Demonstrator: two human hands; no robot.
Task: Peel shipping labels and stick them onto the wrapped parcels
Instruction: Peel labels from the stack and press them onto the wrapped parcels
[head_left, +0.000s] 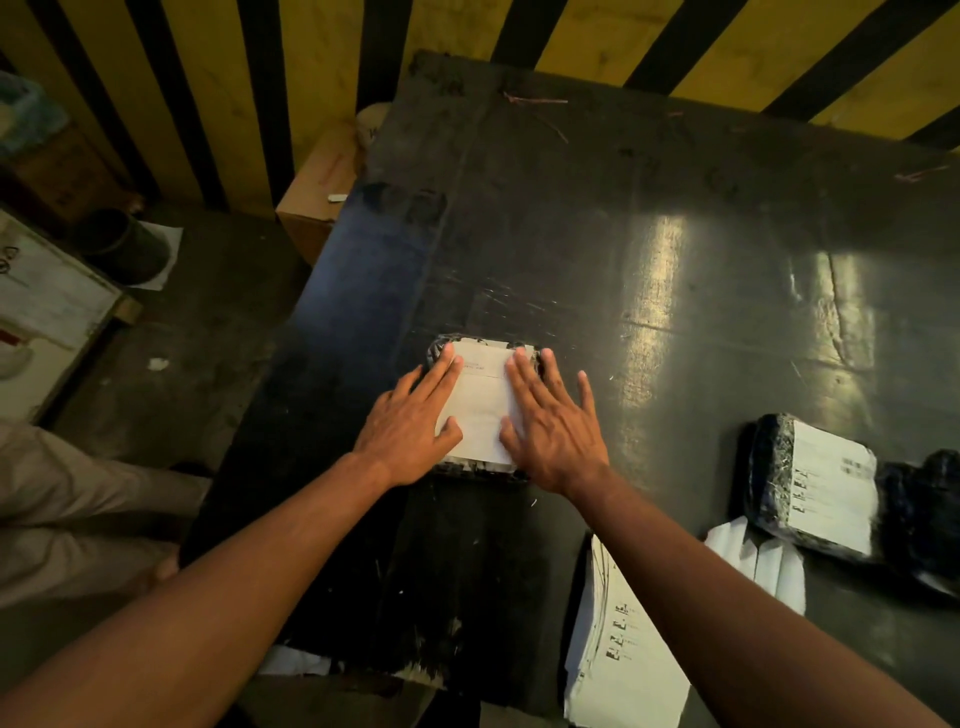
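1. Head view: parcel (480, 475), wrapped in black plastic, lies flat on the dark worktop (649, 218), just ahead of the person. A white label (480, 410) covers most of its top face.
2. Left hand (410, 421) and right hand (550, 426) both lie palm-down, fingers straight and spread, one on each side edge of the label. Nothing is pinched. Judged: this is the smoothing press, seating the adhesive from both sides so the label sits without wrinkles.
3. Label looks square to the parcel. Bubbles or lifted corners cannot be told under the hands.
4. Stack of labels (618, 660) rests at the near right edge of the worktop, partly under the right forearm. Probably kept there for a short reach.
5. Labelled parcel (826, 493) sits well apart on the right, with more black-wrapped bulk (919, 514) touching it. White scraps of paper (758, 561) lie just beside it, likely peeled backing.
6. Off the worktop's left: cardboard box (317, 192), floor clutter. Nothing blocks the hands; only the right forearm overhangs the stack.
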